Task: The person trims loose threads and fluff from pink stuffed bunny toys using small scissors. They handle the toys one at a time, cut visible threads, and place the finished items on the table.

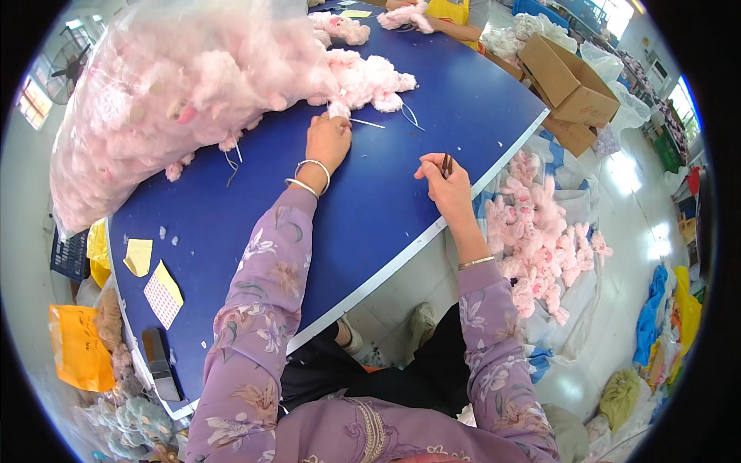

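My left hand (328, 143) reaches across the blue table, its fingers closed on the near end of a fluffy pink plush toy (370, 81). That toy lies at the mouth of a big clear bag packed with pink plush toys (201, 92). A thin white strip (367, 123) and a pale cord loop (411, 116) lie beside the toy. Nearer the table's right edge, my right hand (448, 189) is closed round a small dark two-pronged tool (446, 164); its lower part is hidden in my fingers.
Pink plush toys (532, 224) are heaped on sheeting right of the table (386, 231). An open cardboard box (567, 81) stands beyond. A sticker sheet (164, 295), yellow paper (138, 257) and a dark block-like object (160, 363) lie at the left. Another person's arm (455, 29) works across the table.
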`<state>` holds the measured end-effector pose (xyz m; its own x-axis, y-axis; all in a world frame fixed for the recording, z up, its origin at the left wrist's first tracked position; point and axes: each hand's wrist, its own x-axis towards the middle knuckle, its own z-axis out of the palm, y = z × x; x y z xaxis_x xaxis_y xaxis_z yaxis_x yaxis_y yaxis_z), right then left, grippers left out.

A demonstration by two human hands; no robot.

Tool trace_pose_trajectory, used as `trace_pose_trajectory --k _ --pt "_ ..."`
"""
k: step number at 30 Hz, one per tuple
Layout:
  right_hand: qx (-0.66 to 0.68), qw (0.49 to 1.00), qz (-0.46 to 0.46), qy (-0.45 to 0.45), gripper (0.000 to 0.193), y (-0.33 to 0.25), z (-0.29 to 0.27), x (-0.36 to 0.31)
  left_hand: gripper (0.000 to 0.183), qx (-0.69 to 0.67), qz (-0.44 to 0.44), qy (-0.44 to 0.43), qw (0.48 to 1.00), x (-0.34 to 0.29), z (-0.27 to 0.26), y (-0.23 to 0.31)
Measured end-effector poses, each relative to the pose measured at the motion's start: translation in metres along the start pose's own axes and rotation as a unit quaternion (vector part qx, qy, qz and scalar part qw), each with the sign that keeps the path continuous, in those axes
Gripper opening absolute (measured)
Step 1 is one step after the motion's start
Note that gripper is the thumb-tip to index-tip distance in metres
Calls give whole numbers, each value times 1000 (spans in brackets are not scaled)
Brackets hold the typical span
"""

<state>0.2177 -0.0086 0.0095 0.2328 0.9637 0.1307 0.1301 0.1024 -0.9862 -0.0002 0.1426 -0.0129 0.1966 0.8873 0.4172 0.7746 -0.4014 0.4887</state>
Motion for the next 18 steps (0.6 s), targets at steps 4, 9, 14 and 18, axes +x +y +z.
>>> trace_pose_trajectory --k 4,9,14,18 --pt "33 999 6 24 18 3 -4 0 21 -124 56 -26 990 -41 -9 37" --pt "1 997 -57 46 20 17 4 4 29 -336 147 -108 924 -111 -26 79" --pt "79 995 -55 28 27 18 -1 1 47 -402 159 -147 890 -145 -52 115" --pt "-18 996 -85 32 26 9 3 -6 53 -164 267 66 947 -125 -57 95"
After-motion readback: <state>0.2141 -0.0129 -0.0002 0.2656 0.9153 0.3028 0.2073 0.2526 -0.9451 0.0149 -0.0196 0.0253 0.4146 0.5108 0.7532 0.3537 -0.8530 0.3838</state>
